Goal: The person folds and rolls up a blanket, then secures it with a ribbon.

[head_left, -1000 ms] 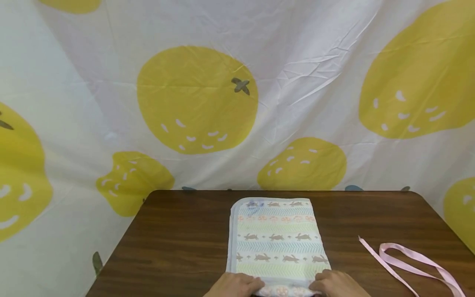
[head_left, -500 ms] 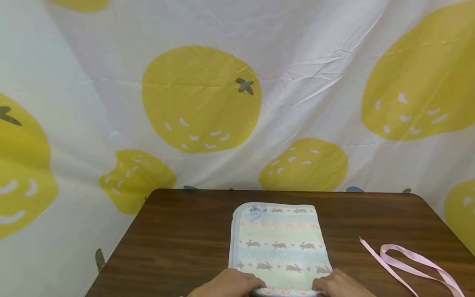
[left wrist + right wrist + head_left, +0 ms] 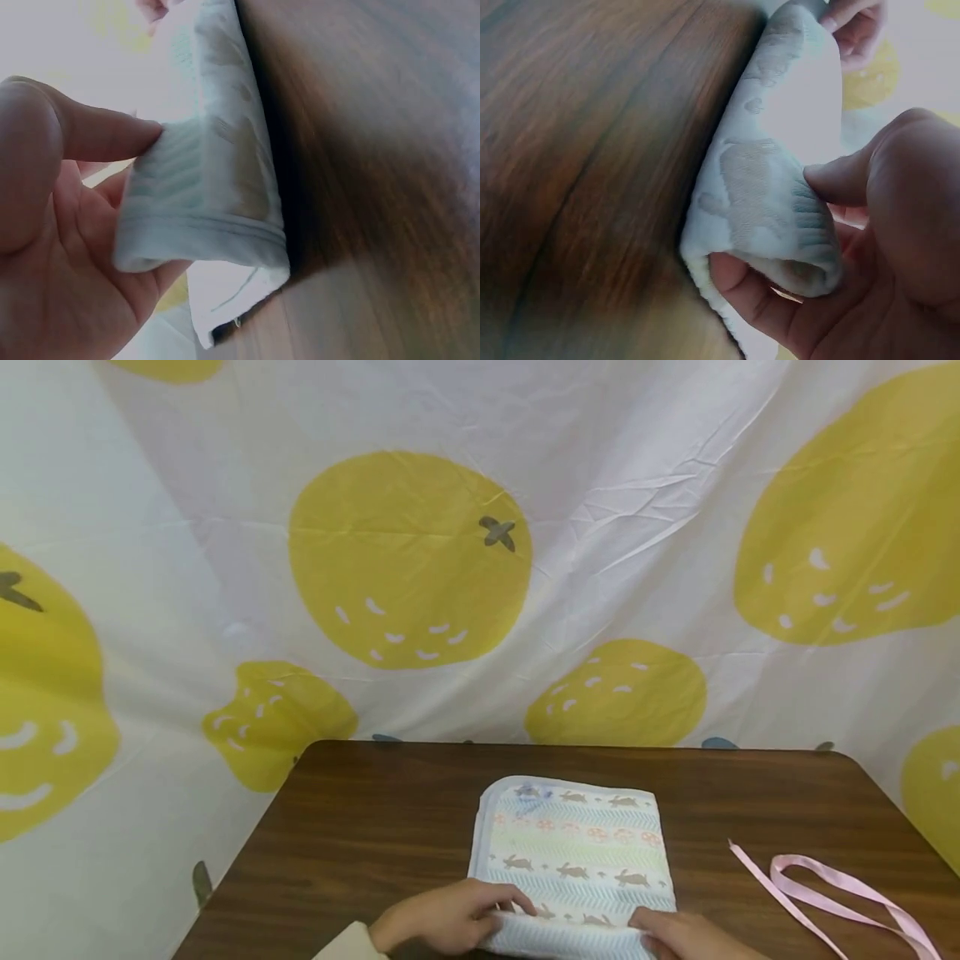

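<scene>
One bare left hand (image 3: 457,916) and one bare right hand (image 3: 686,935) appear with one folded white cloth (image 3: 573,847) in pastel striped rabbit print, one cream fabric sleeve (image 3: 351,945), one narrow pink ribbon (image 3: 832,874), one dark brown wood-grain table (image 3: 375,827) and one white fabric backdrop (image 3: 600,435) showing seven yellow fruit shapes (image 3: 408,577), whole or partial

Sheet (image 3: 172,635): white, hanging as a backdrop, creased toward the upper right.
Fruit prints (image 3: 411,560): yellow, several, flecked with white; the large round one near the middle bears a dark cross-shaped mark.
Table (image 3: 360,827): dark brown, wood-grained top, far corners rounded, far edge in front of the sheet.
Ribbon (image 3: 840,881): pale pink, narrow, lying on the table's right part, looped once, both strands running out of view at the bottom.
</scene>
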The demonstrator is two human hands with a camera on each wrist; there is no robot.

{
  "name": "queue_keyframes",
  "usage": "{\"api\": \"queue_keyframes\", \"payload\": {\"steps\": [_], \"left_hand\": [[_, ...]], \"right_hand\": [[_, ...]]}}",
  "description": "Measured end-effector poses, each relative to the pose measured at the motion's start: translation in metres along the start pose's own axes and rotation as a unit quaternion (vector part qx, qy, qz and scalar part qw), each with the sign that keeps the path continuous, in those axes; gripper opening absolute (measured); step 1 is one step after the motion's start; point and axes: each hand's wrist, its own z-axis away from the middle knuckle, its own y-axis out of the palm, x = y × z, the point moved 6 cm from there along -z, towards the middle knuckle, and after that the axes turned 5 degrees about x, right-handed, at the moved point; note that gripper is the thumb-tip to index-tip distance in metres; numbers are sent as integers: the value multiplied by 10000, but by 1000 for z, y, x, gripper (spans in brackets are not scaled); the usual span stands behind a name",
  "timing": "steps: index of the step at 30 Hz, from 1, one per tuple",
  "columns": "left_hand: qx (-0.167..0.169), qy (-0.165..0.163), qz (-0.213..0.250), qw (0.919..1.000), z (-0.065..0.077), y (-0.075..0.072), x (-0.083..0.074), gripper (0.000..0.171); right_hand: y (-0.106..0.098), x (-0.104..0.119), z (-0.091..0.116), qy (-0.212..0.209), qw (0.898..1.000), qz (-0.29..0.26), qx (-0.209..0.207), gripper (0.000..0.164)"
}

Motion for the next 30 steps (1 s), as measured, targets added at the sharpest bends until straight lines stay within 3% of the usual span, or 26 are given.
{"api": "queue_keyframes", "payload": {"steps": [5, 8, 14, 18, 22, 27, 30], "left_hand": [[-177, -51, -14, 9998, -7, -4, 10, 36], [-297, -117, -233, 9992, -10, -4, 15, 31], [-409, -211, -845, 9954, -15, -2, 18, 25], [-378, -362, -657, 9965, -15, -2, 21, 25], [-689, -448, -835, 9931, -14, -6, 20, 20], [-1173, -638, -1740, 9757, -13, -6, 16, 15], [-1494, -376, -2654, 9517, -11, -2, 8, 15]], "right_hand": [[-3, -2, 1, -362, 9970, 457, -500, 21], [-3, -1, 1, -418, 9963, 414, -627, 29], [-3, -1, 0, -99, 9981, 216, -572, 30], [-3, -3, 0, 49, 9984, 108, -546, 28], [-4, -2, 0, 206, 9977, 264, -590, 26], [-4, -1, 0, 724, 9896, 1085, -598, 26], [-5, 5, -2, 600, 9759, 1947, -781, 30]]}}
